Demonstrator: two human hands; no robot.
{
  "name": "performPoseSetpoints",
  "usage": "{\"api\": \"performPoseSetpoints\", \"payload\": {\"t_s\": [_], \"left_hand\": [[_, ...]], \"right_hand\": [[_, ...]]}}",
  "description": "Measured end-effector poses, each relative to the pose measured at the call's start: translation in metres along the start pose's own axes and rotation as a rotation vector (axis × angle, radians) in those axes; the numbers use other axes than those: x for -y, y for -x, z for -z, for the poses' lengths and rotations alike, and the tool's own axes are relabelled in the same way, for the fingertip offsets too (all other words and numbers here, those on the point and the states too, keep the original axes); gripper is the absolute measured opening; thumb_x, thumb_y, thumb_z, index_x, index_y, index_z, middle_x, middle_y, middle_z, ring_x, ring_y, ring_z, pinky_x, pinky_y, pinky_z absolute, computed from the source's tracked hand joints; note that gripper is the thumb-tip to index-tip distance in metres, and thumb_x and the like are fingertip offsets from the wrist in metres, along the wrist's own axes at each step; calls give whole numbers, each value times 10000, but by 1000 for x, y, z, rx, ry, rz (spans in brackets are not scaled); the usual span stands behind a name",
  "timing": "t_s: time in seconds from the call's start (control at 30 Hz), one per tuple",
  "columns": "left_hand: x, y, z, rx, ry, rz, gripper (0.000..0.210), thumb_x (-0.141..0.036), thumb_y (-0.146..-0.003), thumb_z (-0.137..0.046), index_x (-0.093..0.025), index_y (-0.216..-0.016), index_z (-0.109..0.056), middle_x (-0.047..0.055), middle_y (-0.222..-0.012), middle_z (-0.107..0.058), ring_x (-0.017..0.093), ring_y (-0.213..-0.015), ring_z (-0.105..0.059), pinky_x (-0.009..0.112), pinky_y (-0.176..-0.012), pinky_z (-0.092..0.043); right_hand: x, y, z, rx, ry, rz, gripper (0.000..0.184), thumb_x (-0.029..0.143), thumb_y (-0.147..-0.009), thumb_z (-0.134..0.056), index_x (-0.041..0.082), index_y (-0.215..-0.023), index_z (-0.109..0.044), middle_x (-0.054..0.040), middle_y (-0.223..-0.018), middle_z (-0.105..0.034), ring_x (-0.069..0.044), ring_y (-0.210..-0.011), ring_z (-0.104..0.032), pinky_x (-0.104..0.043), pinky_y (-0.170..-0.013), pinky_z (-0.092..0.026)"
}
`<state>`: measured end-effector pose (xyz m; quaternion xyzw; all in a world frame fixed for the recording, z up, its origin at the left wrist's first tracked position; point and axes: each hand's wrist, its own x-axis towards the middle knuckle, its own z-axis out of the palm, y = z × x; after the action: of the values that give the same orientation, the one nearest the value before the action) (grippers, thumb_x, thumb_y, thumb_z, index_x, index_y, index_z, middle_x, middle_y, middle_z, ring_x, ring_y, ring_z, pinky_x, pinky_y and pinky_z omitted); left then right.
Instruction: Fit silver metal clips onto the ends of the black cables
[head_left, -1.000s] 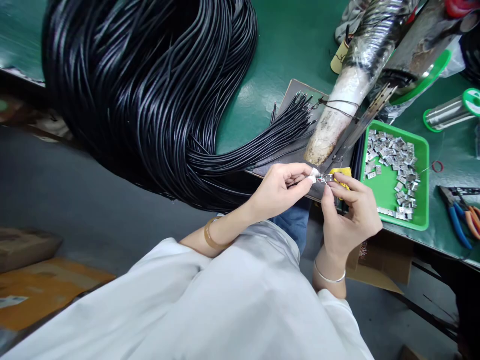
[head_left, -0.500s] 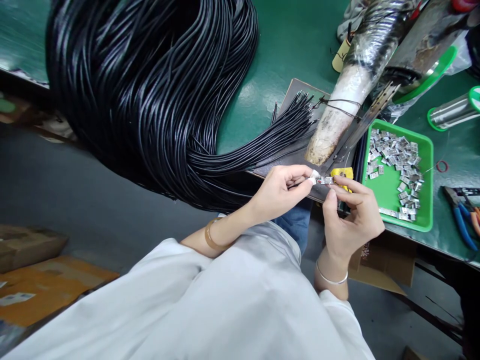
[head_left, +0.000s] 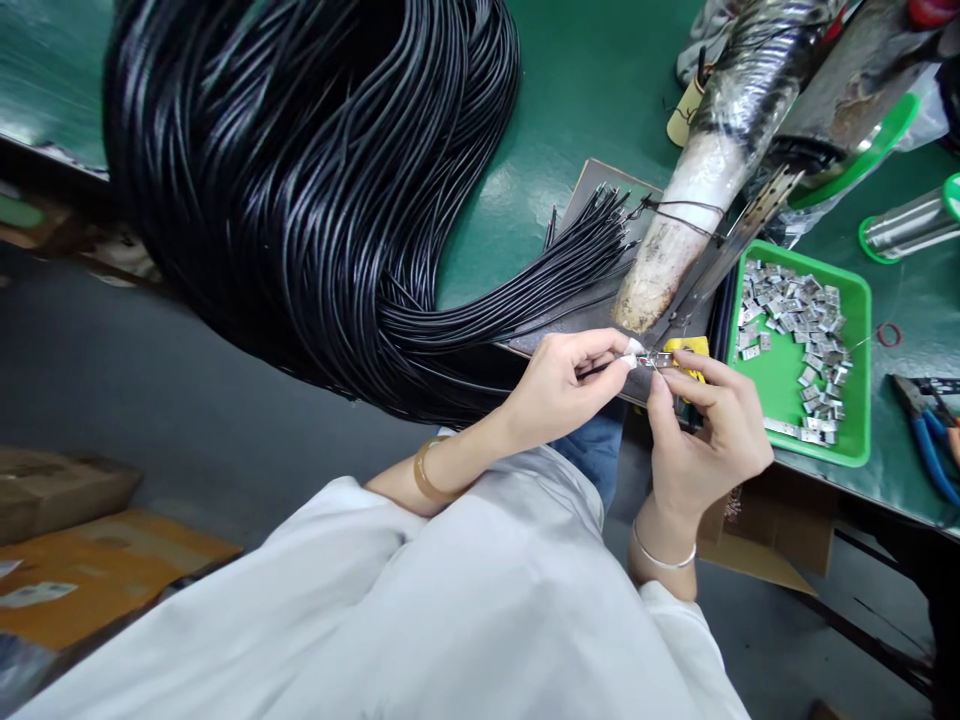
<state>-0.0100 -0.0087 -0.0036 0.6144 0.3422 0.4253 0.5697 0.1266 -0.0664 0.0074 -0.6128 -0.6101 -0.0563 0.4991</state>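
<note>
My left hand [head_left: 559, 385] pinches the end of a black cable [head_left: 592, 371] between thumb and forefinger, both tips wrapped in white. Right at those fingertips sits a small silver USB connector [head_left: 663, 359], with a speck of red at its cable side. My right hand [head_left: 705, 430] holds the connector's other end with its fingertips. A thin, pale wire [head_left: 655, 368] shows by the right thumb; its full run cannot be made out. Just beyond both hands a dark metal rod [head_left: 679, 305] slants down beside a stained white tube [head_left: 667, 240].
A large bundle of black cables [head_left: 315, 200] covers the table's left, its stripped ends on a grey board [head_left: 600, 175]. At right are a green tray [head_left: 787, 385] of loose connectors, blue-handled pliers [head_left: 926, 440] and a wire spool [head_left: 904, 225]. Something yellow [head_left: 694, 347] lies behind my right fingers.
Both hands stay together at the connector, with only a slight shift of the fingers. The right thumb has moved a little up toward the joint. The whole view has shifted slightly.
</note>
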Motion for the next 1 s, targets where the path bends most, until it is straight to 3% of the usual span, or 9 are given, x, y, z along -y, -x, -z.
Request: {"api": "performPoseSetpoints", "payload": {"t_s": [0.33, 0.7, 1.0], "left_hand": [[0, 2, 0, 13, 1, 13, 176, -268, -908, -598, -119, -889, -691, 3, -675, -609, 72, -569, -508, 189, -547, -404], [3, 1, 0, -11, -29, -9, 202, -218, -890, -610, -106, -937, -772, 52, -780, -731, 103, -651, -603, 201, -606, -477], [1, 2, 0, -54, -122, -144, 195, -173, -876, -625, -121, -970, -788, 72, -871, -778, 90, -622, -606, 187, -538, -436]], "right_hand": [[-2, 4, 0, 10, -85, -99, 115, 115, -802, -726, 198, -814, -648, -20, -926, -739, -174, -885, -729, -355, -787, -606], [-4, 3, 1, 15, -4, -28, 109, 124, -811, -730, 201, -854, -666, -16, -956, -735, -164, -923, -724, -341, -820, -601], [-3, 1, -2, -24, 28, 14, 123, 117, -790, -760, 202, -858, -701, -10, -969, -739, -152, -916, -719, -335, -846, -607]]}}
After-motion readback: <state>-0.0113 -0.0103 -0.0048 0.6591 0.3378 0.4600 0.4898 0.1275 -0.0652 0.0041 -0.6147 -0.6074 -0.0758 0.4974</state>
